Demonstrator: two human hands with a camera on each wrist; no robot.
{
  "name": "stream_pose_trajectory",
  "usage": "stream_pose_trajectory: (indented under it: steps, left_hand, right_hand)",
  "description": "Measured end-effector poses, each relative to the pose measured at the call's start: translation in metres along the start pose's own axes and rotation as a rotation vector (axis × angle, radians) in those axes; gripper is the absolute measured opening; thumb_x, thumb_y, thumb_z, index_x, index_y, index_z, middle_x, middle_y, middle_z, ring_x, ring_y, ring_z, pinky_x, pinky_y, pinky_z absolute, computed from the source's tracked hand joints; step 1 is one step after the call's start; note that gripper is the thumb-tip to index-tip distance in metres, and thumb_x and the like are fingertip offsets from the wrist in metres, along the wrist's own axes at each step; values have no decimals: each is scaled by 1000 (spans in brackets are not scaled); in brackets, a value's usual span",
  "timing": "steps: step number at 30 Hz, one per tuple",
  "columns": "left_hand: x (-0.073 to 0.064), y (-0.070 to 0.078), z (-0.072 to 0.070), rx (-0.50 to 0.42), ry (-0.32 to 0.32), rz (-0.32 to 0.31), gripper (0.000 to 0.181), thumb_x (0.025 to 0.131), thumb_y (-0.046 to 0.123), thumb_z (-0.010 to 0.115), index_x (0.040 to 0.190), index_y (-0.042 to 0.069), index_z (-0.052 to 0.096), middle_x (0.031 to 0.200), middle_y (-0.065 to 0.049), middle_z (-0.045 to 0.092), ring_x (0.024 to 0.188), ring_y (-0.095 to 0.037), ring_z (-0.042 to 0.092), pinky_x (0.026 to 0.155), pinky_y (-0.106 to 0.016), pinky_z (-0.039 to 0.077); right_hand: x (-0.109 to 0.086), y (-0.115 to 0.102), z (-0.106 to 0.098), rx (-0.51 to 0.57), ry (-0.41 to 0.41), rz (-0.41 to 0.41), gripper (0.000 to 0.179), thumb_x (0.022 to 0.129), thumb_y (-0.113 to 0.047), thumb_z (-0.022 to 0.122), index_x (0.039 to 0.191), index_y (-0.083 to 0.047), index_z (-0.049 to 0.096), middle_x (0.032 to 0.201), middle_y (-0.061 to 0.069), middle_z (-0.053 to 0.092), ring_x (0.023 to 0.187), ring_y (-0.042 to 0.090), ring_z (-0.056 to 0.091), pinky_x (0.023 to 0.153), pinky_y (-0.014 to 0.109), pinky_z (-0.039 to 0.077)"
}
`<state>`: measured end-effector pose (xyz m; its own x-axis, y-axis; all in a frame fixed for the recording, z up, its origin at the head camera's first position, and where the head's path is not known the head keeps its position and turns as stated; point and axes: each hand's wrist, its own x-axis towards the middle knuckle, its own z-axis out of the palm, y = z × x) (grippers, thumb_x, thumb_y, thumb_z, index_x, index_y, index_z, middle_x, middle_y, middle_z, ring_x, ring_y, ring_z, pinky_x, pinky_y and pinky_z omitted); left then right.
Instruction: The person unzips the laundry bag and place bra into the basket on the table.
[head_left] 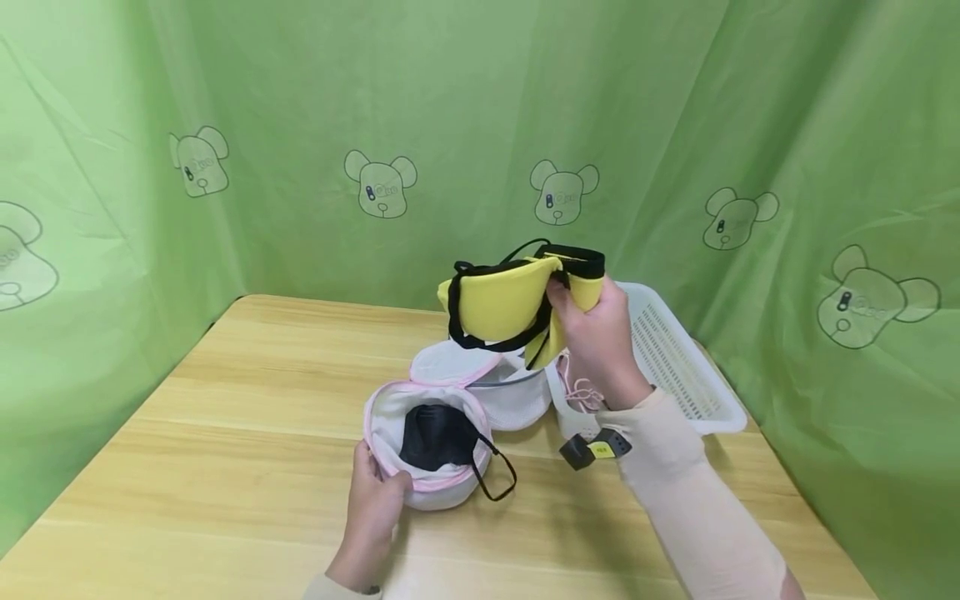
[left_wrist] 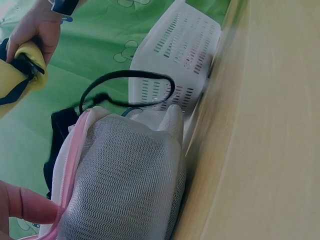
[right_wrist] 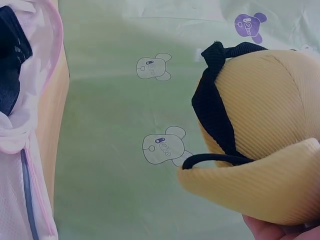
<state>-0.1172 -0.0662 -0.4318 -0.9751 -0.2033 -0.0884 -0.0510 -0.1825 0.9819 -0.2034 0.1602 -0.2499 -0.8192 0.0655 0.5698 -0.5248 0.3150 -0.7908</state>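
Note:
My right hand (head_left: 603, 346) grips a yellow bra (head_left: 498, 304) with black straps and holds it in the air above the table. In the right wrist view, one ribbed yellow cup (right_wrist: 270, 95) of it shows close up. My left hand (head_left: 375, 500) pinches the rim of a round white mesh laundry bag (head_left: 442, 498) with pink zipper trim, its thumb (left_wrist: 32, 206) on the trim in the left wrist view. The bag stands unzipped on the table. Inside lies a black bra (head_left: 435, 437), with one strap (head_left: 495, 497) hanging out over the edge.
A second white mesh bag (head_left: 517, 407) with its lid folded back stands just behind the first. To the right is a white slotted plastic basket (head_left: 723, 408) with pink straps or laces (head_left: 579, 392) in it. Green curtains (head_left: 465, 100) surround the wooden table (head_left: 225, 467).

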Motion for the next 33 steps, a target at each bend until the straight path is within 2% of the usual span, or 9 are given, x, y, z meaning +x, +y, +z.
stream_pose_trajectory:
  steps: [11,20,27,33]
  left_hand:
    - [0,1,1,-19,-1,5,83,69,-16,49,146,-3,20,155,-27,18,143,-38,15,115,-47,18]
    - [-2,2,1,-8,-4,3,83,71,-15,51,147,-2,20,155,-27,19,143,-39,16,114,-48,19]
    - [-1,2,1,-18,-5,9,84,70,-16,50,147,-3,20,155,-27,19,143,-38,14,114,-47,18]
    - [-2,3,2,-15,-3,4,84,70,-16,50,147,-3,18,156,-26,17,143,-38,14,114,-47,18]
  right_hand:
    - [3,3,-6,-27,28,27,32,92,-13,64,120,3,59,101,15,63,81,19,63,71,26,56]
    - [3,8,-15,-36,62,61,34,93,-16,64,119,5,58,94,10,62,76,16,63,68,25,56]
    - [5,18,-25,-16,106,65,30,92,-15,66,116,3,60,89,3,63,75,14,63,67,23,56]
    - [6,26,-34,-24,116,97,30,92,-16,66,116,0,60,90,3,63,77,15,63,68,23,56]
